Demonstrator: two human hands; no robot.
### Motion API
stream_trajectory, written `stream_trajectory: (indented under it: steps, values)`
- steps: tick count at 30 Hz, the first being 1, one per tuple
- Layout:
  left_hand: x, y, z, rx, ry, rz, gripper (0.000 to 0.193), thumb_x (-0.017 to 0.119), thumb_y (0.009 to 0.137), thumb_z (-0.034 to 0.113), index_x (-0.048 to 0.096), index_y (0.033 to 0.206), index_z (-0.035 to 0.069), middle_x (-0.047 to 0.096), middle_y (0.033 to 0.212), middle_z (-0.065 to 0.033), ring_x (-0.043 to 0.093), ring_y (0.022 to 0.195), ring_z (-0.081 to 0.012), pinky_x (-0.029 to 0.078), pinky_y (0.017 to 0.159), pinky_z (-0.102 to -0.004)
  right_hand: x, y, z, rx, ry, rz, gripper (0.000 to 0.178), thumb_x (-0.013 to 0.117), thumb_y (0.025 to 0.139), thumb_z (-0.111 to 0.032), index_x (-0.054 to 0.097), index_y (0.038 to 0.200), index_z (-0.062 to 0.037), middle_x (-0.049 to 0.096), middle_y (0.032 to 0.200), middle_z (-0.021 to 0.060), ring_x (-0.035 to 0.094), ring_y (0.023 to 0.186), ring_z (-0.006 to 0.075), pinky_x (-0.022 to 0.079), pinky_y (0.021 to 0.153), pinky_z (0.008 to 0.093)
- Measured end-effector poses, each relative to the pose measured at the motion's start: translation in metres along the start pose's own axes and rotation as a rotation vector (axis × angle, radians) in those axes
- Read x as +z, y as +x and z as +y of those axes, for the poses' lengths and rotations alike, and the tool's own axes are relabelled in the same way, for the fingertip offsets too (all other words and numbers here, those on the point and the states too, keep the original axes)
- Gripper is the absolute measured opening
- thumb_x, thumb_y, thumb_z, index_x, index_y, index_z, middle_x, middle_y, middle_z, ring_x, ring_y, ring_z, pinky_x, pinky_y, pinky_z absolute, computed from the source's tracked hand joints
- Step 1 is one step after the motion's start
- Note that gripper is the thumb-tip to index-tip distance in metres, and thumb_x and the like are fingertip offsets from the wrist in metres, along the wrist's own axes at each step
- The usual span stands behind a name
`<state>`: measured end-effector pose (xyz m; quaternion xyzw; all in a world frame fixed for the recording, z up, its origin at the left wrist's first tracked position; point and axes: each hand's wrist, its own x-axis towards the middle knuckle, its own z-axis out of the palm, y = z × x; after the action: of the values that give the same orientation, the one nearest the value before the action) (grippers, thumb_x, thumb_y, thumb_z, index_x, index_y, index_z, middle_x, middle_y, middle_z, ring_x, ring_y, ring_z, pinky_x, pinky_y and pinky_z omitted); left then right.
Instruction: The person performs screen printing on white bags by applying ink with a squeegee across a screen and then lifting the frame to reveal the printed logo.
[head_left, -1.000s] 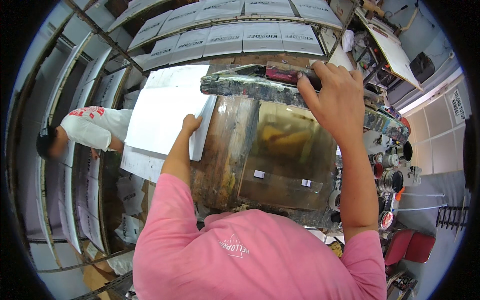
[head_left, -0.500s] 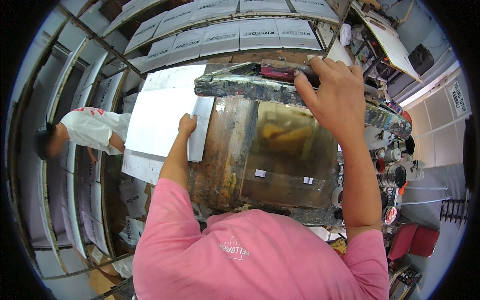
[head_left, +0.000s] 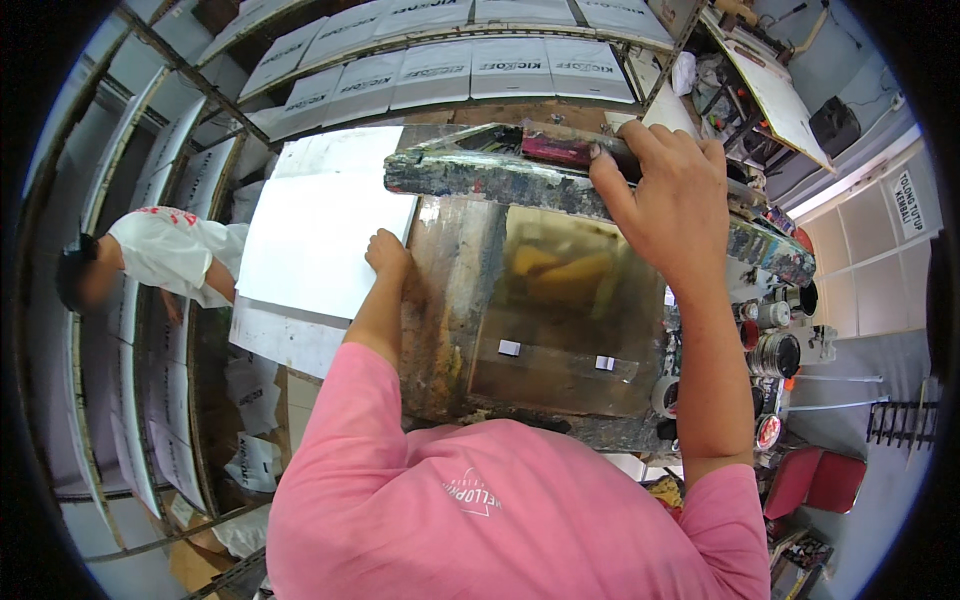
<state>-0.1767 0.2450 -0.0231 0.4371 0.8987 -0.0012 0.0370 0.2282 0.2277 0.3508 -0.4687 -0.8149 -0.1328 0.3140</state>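
My left hand (head_left: 388, 252) is closed, its fingers curled at the right edge of a stack of large white sheets (head_left: 325, 225). What the fingertips pinch is hidden. My right hand (head_left: 665, 200) reaches over the near bar of an ink-stained printing screen frame (head_left: 480, 178), which stands tilted up. Its thumb and fingers wrap a dark, red-stained squeegee (head_left: 560, 145) lying along that bar. In front of the frame lies a printing bed with a brownish glossy plate (head_left: 560, 310); two small white tabs (head_left: 509, 348) are stuck near its lower part.
At the right stand several ink cans (head_left: 775, 352) and a red chair (head_left: 815, 482). Racks holding printed white bags (head_left: 510, 68) line the back and left. A person in a white shirt (head_left: 170, 250) bends beside the left racks.
The sheet that stuck out under my left hand no longer shows; the hand now sits closed at the stack's edge. My right hand keeps its hold. The person at left has shifted slightly.
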Motion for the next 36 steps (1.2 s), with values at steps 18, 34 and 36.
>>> stream_trajectory:
  steps: [18,34,36]
  values:
    - [0.004,0.064,-0.077,0.075,-0.641,-0.455,0.050,0.065,0.087,0.039,0.073,0.112,-0.004,0.074,0.105,-0.0229,0.071,0.096,-0.0308,0.054,0.082,-0.0465,0.001,-0.002,0.000,-0.008,0.022,0.013,0.035,0.065,0.091,-0.039,0.072,0.094,-0.0050,0.071,0.084,0.0119,0.067,0.084,0.0312,0.042,0.080,0.0456]
    - [-0.020,0.059,-0.080,0.144,-0.463,-0.239,0.065,0.084,0.078,0.046,0.069,0.114,-0.005,0.075,0.107,-0.0229,0.072,0.097,-0.0356,0.057,0.082,-0.0436,0.002,-0.002,-0.002,-0.003,0.002,-0.010,0.039,0.064,0.092,-0.042,0.073,0.096,-0.0050,0.071,0.087,0.0126,0.068,0.085,0.0317,0.043,0.083,0.0464]
    - [-0.004,0.058,-0.061,0.074,-0.333,-0.179,0.068,0.083,0.078,0.048,0.068,0.118,-0.004,0.073,0.115,-0.0258,0.072,0.107,-0.0389,0.057,0.088,-0.0450,0.002,-0.002,0.001,-0.004,0.004,-0.007,0.040,0.064,0.092,-0.043,0.074,0.098,-0.0049,0.072,0.087,0.0129,0.068,0.086,0.0316,0.043,0.083,0.0463]
